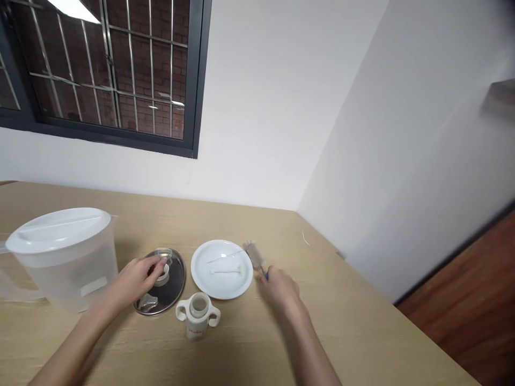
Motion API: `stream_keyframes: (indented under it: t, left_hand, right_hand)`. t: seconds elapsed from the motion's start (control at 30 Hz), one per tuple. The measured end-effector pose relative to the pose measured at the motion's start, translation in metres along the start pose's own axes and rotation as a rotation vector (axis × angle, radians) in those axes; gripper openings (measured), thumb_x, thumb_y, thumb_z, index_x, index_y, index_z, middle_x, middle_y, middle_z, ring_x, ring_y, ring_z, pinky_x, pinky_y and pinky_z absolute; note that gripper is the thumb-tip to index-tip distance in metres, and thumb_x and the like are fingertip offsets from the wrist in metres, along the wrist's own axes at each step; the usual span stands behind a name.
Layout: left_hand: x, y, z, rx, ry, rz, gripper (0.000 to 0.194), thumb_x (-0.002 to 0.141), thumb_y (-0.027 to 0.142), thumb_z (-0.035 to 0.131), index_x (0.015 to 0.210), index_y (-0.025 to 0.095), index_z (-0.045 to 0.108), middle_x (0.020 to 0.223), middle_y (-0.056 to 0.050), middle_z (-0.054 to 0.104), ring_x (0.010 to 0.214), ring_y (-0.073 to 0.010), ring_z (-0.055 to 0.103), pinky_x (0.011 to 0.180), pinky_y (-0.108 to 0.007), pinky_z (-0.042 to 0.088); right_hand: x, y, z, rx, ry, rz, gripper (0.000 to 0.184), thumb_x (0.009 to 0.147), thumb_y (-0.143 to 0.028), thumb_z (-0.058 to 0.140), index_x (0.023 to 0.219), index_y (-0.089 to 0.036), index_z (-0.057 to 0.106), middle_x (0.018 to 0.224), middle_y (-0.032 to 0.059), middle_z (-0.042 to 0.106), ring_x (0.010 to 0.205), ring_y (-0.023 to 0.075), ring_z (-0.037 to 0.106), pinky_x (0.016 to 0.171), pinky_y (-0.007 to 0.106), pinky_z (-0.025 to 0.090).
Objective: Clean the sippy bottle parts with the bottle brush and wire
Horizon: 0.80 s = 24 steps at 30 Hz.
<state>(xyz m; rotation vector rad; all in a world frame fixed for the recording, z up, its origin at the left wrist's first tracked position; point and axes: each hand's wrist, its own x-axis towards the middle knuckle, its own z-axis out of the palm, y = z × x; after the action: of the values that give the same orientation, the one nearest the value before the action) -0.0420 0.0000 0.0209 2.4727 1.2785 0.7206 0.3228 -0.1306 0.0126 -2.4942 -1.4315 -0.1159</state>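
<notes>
My right hand (282, 288) grips the blue handle of a bottle brush (255, 255), whose bristly head points away beside the plate's right rim. My left hand (139, 276) reaches over a round metal tray (178, 279), its fingers closed at a small white ring (163, 277) and a clear piece (166, 253); what they hold is partly hidden. Another clear plastic piece (147, 302) lies near the tray's front edge. Between my hands stands an open baby bottle (197, 316) with two white handles. Two thin brushes or sticks (225, 272) lie on the white plate (201, 280).
A translucent lidded pitcher (72, 273) stands at the left of the wooden table (362, 327). A thin pale strip (305, 237) lies near the back right corner. Walls and a barred window (116, 69) border the table.
</notes>
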Motion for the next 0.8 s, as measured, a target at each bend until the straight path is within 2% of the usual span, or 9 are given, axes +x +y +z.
stream_keyframes:
  t: [0.1,0.17,0.23,0.33,0.43,0.47,0.63,0.8]
  left_hand:
    - [0.000,-0.003,0.002,-0.009,0.002,-0.013,0.033,0.094,0.047,0.039,0.091,0.027,0.064,0.080,-0.002,0.074,0.073,-0.0242,0.068,0.064,-0.029,0.040]
    - [0.000,-0.005,0.003,-0.007,0.002,-0.030,0.031,0.095,0.048,0.037,0.096,0.027,0.060,0.081,-0.001,0.073,0.073,-0.0241,0.069,0.064,-0.028,0.040]
    - [0.001,-0.007,0.004,-0.001,0.003,-0.028,0.030,0.096,0.047,0.036,0.096,0.027,0.057,0.080,0.000,0.073,0.074,-0.0241,0.069,0.065,-0.028,0.041]
    - [0.001,-0.006,0.005,0.006,0.014,0.005,0.031,0.098,0.046,0.033,0.091,0.026,0.056,0.077,0.000,0.072,0.074,-0.0229,0.069,0.065,-0.028,0.041]
    - [0.002,-0.003,0.006,0.010,0.046,0.046,0.035,0.098,0.046,0.034,0.084,0.025,0.058,0.075,-0.001,0.071,0.071,-0.0210,0.067,0.065,-0.027,0.041]
    - [0.002,-0.003,0.006,0.011,0.057,0.058,0.037,0.098,0.046,0.034,0.082,0.024,0.059,0.075,-0.001,0.071,0.070,-0.0205,0.066,0.066,-0.027,0.042]
    - [0.002,-0.002,0.007,0.018,0.052,0.094,0.041,0.098,0.047,0.035,0.082,0.024,0.066,0.080,-0.003,0.073,0.075,-0.0206,0.068,0.069,-0.027,0.045]
    - [0.001,-0.004,0.009,0.019,0.036,0.134,0.043,0.098,0.049,0.035,0.089,0.025,0.069,0.090,-0.005,0.075,0.086,-0.0219,0.069,0.076,-0.028,0.047]
  right_hand:
    - [-0.006,0.002,-0.002,0.004,-0.089,-0.087,0.021,0.079,-0.037,0.065,0.065,-0.021,0.067,0.067,0.0081,0.072,0.056,0.0193,0.065,0.049,0.025,0.032]
    - [-0.009,0.002,-0.005,0.011,-0.121,-0.122,0.029,0.077,-0.041,0.068,0.056,-0.022,0.062,0.058,0.0053,0.067,0.049,0.0169,0.060,0.046,0.024,0.028]
    - [-0.011,0.000,-0.009,0.018,-0.122,-0.136,0.037,0.082,-0.046,0.063,0.053,-0.022,0.060,0.055,0.0052,0.065,0.046,0.0156,0.057,0.046,0.025,0.027]
    - [-0.009,-0.004,-0.010,0.064,0.002,-0.091,0.040,0.093,-0.044,0.046,0.068,-0.021,0.066,0.069,0.0090,0.070,0.057,0.0173,0.061,0.052,0.026,0.031]
    - [0.000,-0.008,-0.006,0.190,0.210,-0.036,0.034,0.096,-0.036,0.040,0.095,-0.018,0.069,0.095,0.0123,0.071,0.086,0.0211,0.065,0.065,0.026,0.039]
    - [0.004,-0.009,-0.004,0.220,0.231,-0.048,0.033,0.096,-0.035,0.041,0.103,-0.018,0.068,0.100,0.0119,0.070,0.093,0.0216,0.064,0.070,0.026,0.040]
    - [0.030,-0.012,-0.003,0.262,0.231,-0.195,0.035,0.096,-0.025,0.039,0.118,-0.019,0.066,0.110,0.0095,0.066,0.109,0.0204,0.058,0.088,0.025,0.040]
    - [0.054,-0.016,-0.005,0.230,0.193,-0.356,0.031,0.087,-0.013,0.048,0.103,-0.023,0.073,0.103,0.0070,0.065,0.105,0.0199,0.055,0.088,0.024,0.038]
